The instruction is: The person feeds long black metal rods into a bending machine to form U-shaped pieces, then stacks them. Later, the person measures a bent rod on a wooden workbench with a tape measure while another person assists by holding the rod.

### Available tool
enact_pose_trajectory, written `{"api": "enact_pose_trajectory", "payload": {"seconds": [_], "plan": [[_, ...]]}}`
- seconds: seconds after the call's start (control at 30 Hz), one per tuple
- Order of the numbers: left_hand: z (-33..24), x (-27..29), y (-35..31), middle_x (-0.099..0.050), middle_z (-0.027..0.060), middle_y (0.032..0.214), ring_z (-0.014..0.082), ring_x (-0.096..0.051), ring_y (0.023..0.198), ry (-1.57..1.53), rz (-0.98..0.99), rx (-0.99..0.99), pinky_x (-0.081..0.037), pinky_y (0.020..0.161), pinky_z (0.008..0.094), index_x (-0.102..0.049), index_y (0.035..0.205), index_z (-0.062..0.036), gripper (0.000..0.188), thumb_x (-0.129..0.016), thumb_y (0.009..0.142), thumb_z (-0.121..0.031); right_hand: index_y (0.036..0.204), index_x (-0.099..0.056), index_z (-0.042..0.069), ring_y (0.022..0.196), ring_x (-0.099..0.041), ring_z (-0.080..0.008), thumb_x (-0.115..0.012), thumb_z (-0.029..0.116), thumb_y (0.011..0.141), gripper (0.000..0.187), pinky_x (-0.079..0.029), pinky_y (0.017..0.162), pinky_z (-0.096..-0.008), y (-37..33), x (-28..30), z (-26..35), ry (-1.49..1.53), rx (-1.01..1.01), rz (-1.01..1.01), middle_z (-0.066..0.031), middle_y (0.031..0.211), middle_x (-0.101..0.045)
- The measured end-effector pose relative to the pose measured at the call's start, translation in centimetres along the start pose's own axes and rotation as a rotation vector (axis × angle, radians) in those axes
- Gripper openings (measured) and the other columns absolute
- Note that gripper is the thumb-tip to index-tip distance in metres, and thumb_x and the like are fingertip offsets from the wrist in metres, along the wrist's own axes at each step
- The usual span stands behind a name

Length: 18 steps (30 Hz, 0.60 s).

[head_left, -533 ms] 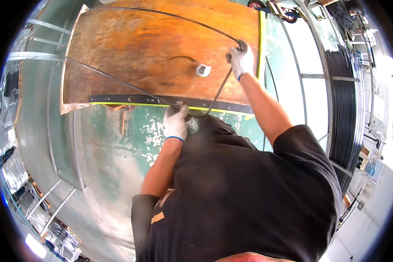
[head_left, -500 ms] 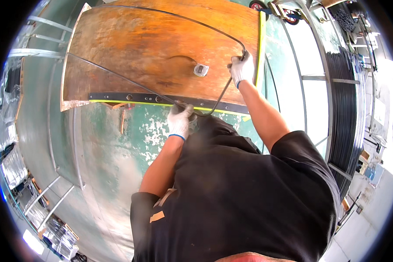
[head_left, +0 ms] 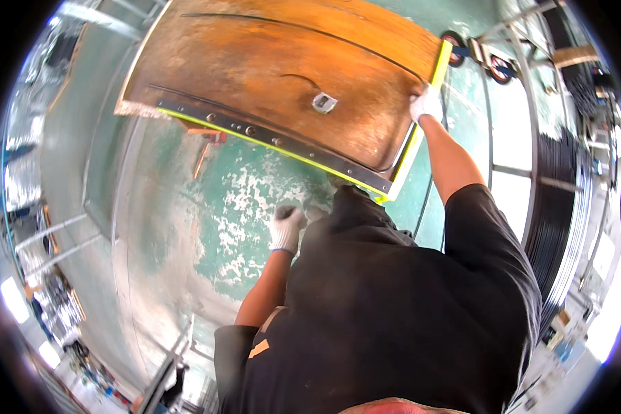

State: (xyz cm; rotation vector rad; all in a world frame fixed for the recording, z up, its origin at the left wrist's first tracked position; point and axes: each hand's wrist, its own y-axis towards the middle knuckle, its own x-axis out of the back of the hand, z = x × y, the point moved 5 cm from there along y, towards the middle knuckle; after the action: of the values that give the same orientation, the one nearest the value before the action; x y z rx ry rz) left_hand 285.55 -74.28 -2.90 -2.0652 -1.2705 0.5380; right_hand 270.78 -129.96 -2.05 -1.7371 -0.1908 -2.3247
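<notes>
A long dark rod (head_left: 307, 30), bent into a U, lies on the worn wooden board (head_left: 255, 62). Its bent end is at the right, inside the yellow-green edge strips. My right hand (head_left: 426, 105), in a white glove, is closed around the rod's far right corner; the fingers are slightly blurred. Off the board, my left hand (head_left: 288, 226) hangs over the floor with its gloved fingers curled and no rod in them. A tape measure (head_left: 324, 103) sits on the board between the rod's long sides. Along the near edge runs a dark metal strip (head_left: 276, 141) with several holes.
A wheeled metal cart (head_left: 486, 58) stands beyond the board's right corner. At the right, a bundle of long black bars (head_left: 555, 207) rests on a rack. An orange-red tool (head_left: 210, 138) shows under the near edge. Metal framing (head_left: 55, 231) stands at the left.
The rod has been lowered flat onto the board. My left hand has let go of it and dropped toward me. My right hand has moved right with the corner, and the view has turned.
</notes>
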Motion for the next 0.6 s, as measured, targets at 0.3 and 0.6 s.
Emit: {"api": "enact_pose_trajectory", "payload": {"seconds": [0.3, 0.6], "plan": [[3.6, 5.4, -7.9, -0.067, 0.0121, 0.090, 0.0219, -0.069, 0.073, -0.302, -0.457, 0.112, -0.062, 0.064, 0.0359, -0.062, 0.112, 0.0017, 0.017, -0.070, 0.097, -0.003, 0.140, -0.066, 0.019, 0.126, -0.061, -0.0401, -0.079, 0.025, 0.085, 0.058, -0.054, 0.104, -0.0494, -7.7, 4.4, 15.5, 0.103, 0.662, 0.257, -0.0158, 0.138, -0.063], [-11.6, -1.3, -8.2, -0.074, 0.0109, 0.108, 0.0191, -0.073, 0.098, 0.211, -0.237, -0.465, -0.060, 0.089, 0.0330, -0.067, 0.124, 0.0028, 0.032, -0.076, 0.094, -0.005, 0.126, -0.073, 0.010, 0.104, -0.072, -0.0345, -0.084, 0.029, 0.081, 0.050, -0.059, 0.094, -0.0443, -10.7, -2.8, 25.2, 0.347, 0.730, 0.491, -0.0185, 0.109, -0.076]]}}
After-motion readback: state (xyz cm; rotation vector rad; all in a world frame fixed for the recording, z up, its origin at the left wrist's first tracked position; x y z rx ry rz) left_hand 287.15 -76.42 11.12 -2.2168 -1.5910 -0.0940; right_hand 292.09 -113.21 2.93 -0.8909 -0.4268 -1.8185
